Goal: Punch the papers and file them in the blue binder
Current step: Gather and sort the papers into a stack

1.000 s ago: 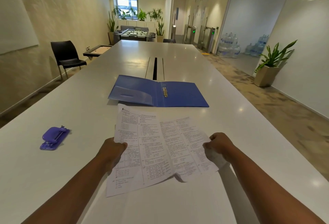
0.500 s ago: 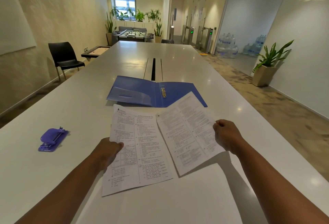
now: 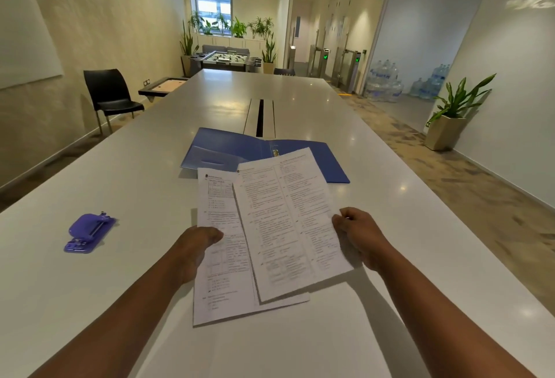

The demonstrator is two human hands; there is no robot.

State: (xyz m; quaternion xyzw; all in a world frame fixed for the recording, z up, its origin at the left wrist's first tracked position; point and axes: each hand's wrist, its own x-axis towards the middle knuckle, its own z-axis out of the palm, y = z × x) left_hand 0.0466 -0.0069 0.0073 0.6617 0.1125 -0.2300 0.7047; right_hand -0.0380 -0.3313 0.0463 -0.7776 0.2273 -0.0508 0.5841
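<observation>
The print on your papers is too blurred to read. Your left hand [image 3: 195, 250] pinches the lower sheet [image 3: 222, 245] at its left edge; your right hand [image 3: 359, 235] grips the upper sheet [image 3: 288, 221], which now overlaps the lower one instead of lying beside it. The blue binder [image 3: 327, 161] lies open on the tabletop [image 3: 120, 167] behind them, the purple punch [image 3: 88, 232] to your left.

Papers [image 3: 270, 227]: two printed sheets, overlapping, held above the table.
Blue binder [image 3: 324, 161]: open flat, just beyond.
Purple hole punch [image 3: 88, 232]: far left.
</observation>
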